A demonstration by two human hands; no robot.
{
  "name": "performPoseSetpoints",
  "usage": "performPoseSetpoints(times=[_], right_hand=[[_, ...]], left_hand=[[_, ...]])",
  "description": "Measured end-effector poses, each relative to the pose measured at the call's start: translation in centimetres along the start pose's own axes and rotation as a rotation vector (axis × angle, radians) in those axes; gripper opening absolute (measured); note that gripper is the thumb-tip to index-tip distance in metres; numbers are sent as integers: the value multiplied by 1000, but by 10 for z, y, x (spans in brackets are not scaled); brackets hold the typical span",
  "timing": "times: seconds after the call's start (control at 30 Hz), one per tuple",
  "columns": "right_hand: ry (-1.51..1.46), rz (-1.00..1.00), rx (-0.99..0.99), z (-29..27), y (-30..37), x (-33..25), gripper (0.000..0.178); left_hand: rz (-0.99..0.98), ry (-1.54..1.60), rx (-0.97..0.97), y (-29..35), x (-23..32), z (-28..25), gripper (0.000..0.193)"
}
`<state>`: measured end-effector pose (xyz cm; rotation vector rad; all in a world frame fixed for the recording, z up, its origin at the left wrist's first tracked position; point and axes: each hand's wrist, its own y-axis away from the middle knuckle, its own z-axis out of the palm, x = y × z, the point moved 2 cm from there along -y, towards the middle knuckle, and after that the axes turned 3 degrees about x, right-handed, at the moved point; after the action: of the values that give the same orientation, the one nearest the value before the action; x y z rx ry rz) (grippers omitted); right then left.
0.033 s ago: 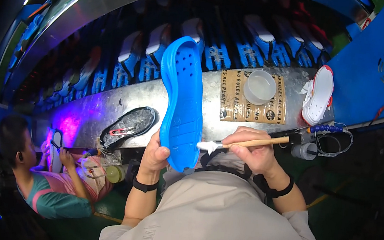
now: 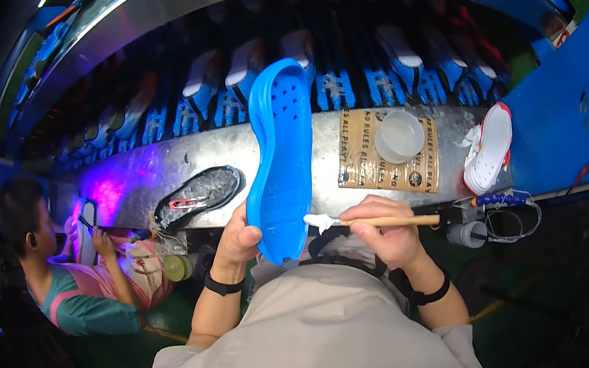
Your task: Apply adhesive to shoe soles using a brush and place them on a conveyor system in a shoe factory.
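My left hand (image 2: 239, 239) is closed round the lower left edge of a blue shoe sole (image 2: 286, 161). The sole stands lengthwise with its hollow inner face toward me and small holes near its far end. Between the thumb and fingers of my right hand (image 2: 392, 233) is the wooden handle of a brush (image 2: 377, 221). The brush's white-coated bristles point left and meet the right rim of the sole near its lower end; whether they press on it I cannot tell.
On the metal bench (image 2: 240, 150) lie a dark shoe-shaped piece (image 2: 200, 197), a translucent cup (image 2: 399, 136) on a cardboard sheet (image 2: 353, 178), and a white-and-red sole (image 2: 492, 148). Shoes on blue holders (image 2: 334, 90) line the machine behind. A co-worker (image 2: 72, 289) sits at left.
The brush has tilted slightly, its handle end a little lower. My left hand and the blue sole stay practically as they were.
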<state>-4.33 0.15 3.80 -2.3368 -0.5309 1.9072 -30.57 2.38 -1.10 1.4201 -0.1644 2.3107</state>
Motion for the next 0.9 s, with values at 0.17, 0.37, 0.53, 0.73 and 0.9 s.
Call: performPoseSetpoints(times=[0.17,0.37,0.53,0.73,0.9], right_hand=[[-101,-2,-88,3,2,12,12],[-503,145,319,-1,23,32,18],[-606,83,480,-8,31,42,21],[-511,88,378,9,28,37,22],[-495,82,342,15,35,44,22]], left_hand=[[-59,150,-13,5,-6,-7,111],[-223,374,-236,9,9,-20,98],[-197,339,-389,-16,103,-1,102],[399,412,-419,-154,300,45,84],[502,28,-150,-184,331,17,82]])
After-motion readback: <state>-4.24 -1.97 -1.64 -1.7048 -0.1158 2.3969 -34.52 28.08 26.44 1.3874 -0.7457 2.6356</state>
